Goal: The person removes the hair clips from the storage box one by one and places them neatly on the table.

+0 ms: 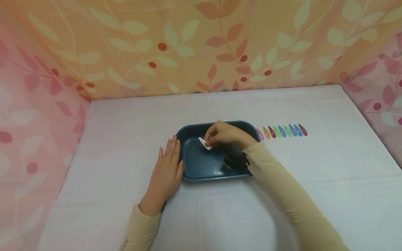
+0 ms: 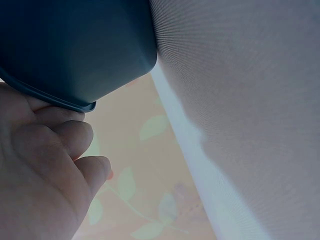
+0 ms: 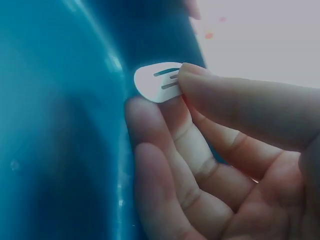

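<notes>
A white snap hair clip (image 1: pixel 205 143) is pinched between the thumb and fingers of my right hand (image 1: pixel 224 134), over the inside of a dark blue tray (image 1: pixel 201 167). Seen from the right wrist, the rounded, slotted end of the hair clip (image 3: pixel 155 82) sticks out past the thumb tip. My left hand (image 1: pixel 166 172) rests with straight fingers against the tray's left rim. From the left wrist, those fingers (image 2: pixel 75 137) touch the underside of the rim. The right hand and sleeve hide part of the tray's right side.
Right of the tray lies a row of several coloured hair clips (image 1: pixel 282 131), in pink, orange, red, green and blue. A white cloth (image 1: pixel 125 118) covers the table. Patterned curtains (image 1: pixel 188 45) hang behind and at both sides.
</notes>
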Motion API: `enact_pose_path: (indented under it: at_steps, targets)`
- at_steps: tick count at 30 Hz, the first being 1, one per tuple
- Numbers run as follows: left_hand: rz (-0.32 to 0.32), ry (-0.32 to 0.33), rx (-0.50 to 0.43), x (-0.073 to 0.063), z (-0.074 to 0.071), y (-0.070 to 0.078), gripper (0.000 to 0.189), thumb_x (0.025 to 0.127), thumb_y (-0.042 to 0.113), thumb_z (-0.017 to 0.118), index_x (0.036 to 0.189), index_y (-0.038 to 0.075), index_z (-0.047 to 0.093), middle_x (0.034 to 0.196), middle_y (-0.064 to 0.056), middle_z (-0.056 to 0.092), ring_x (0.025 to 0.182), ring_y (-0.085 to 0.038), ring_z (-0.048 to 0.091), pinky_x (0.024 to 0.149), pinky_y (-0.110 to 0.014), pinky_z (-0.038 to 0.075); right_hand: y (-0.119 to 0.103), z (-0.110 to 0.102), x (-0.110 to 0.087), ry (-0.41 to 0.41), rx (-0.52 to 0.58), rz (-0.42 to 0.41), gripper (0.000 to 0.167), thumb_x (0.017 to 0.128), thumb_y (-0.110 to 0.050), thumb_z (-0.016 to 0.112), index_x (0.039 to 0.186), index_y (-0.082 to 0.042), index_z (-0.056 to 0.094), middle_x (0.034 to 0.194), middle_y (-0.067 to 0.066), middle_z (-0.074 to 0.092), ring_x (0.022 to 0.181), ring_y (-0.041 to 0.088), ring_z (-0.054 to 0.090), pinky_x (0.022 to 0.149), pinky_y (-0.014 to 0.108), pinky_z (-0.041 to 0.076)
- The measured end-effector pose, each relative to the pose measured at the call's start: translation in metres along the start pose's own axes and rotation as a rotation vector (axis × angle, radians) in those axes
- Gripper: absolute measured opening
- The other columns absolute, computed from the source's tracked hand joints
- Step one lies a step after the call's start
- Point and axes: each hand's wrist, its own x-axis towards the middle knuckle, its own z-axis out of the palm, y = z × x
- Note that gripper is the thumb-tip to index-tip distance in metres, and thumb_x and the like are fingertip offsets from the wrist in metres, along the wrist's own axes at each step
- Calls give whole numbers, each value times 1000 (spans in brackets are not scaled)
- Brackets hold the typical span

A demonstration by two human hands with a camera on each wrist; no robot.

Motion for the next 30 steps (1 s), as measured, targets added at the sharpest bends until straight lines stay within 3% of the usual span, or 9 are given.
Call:
enact_pose_path:
  at_steps: [13, 22, 30]
  targets:
    - [0, 19, -5, 0, 2, -1, 57, 93, 13, 48, 142, -11, 30, 152, -22, 23, 139, -37, 23, 106, -60, 19, 0, -8, -12, 54, 65, -80, 9, 84, 1, 64, 87, 9, 68, 74, 5, 66, 68, 21, 61, 69, 34, 54]
    - [5, 21, -2, 0, 2, -1, 58, 93, 14, 47, 143, -10, 29, 153, -21, 21, 139, -36, 23, 106, -60, 20, -4, -11, -20, 74, 66, -104, 11, 84, -1, 65, 88, 8, 68, 73, 5, 66, 74, 36, 60, 70, 36, 53]
    - [-7, 5, 0, 0, 1, -1, 58, 94, 14, 49, 143, -9, 28, 154, -20, 19, 140, -35, 21, 107, -58, 18, -3, -14, -25, 114, 55, -96, 11, 84, -3, 66, 88, 8, 68, 71, 4, 64, 71, 29, 60, 70, 36, 52]
